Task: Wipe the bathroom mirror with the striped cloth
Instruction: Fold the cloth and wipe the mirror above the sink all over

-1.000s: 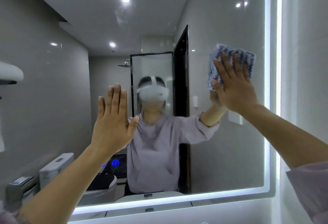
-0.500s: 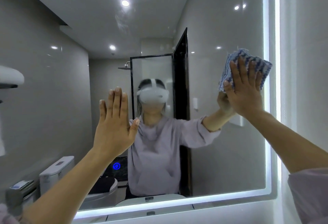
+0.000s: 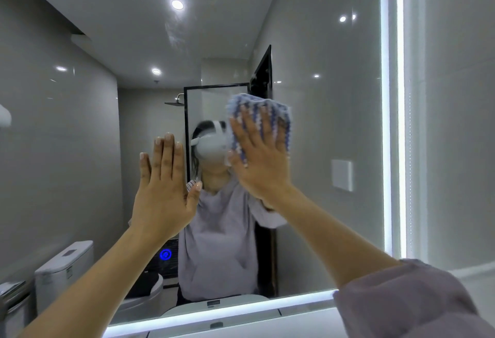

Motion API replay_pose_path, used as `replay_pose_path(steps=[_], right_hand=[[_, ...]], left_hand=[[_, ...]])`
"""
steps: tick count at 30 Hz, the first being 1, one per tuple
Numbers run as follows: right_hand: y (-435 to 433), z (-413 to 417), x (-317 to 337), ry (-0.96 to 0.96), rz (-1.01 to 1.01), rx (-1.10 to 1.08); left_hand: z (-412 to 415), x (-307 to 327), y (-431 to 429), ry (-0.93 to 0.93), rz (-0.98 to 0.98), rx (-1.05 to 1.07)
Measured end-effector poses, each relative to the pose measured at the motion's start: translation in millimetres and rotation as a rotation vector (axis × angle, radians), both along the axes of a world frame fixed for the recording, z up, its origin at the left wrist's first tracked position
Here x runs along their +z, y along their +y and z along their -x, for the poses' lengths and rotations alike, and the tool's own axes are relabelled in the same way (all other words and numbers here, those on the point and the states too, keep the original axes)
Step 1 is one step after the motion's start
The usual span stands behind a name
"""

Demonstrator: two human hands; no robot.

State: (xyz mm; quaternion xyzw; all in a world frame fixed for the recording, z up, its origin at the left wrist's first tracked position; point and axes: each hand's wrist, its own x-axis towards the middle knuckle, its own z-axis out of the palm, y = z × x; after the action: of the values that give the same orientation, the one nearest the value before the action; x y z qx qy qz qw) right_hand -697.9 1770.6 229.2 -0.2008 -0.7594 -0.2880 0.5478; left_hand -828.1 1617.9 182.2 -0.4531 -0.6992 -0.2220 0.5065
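Pressing the striped cloth (image 3: 261, 120) flat against the mirror (image 3: 329, 128) near its middle, my right hand (image 3: 261, 162) spreads its fingers over it, palm open rather than clenched. My left hand (image 3: 164, 187) lies open and flat on the glass just left of it. A lit strip (image 3: 385, 123) edges the mirror's right side. The reflected toilet (image 3: 64, 270) sits low left, partly cut off.

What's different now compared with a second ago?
The right hand slid the striped cloth leftward across the mirror, from near its lit right edge to the middle, still pressing it flat. The left hand stayed open, palm toward the glass, in about the same spot.
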Motion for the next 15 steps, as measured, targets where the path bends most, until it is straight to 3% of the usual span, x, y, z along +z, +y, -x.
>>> replay_pose_path(steps=[10, 15], right_hand=[[4, -7, 2, -0.167, -0.166, 0.08], [37, -42, 6, -0.101, -0.13, 0.049]], left_hand=[[0, 0, -2, -0.002, 0.018, 0.011], [-2, 0, -2, 0.004, 0.004, 0.004]])
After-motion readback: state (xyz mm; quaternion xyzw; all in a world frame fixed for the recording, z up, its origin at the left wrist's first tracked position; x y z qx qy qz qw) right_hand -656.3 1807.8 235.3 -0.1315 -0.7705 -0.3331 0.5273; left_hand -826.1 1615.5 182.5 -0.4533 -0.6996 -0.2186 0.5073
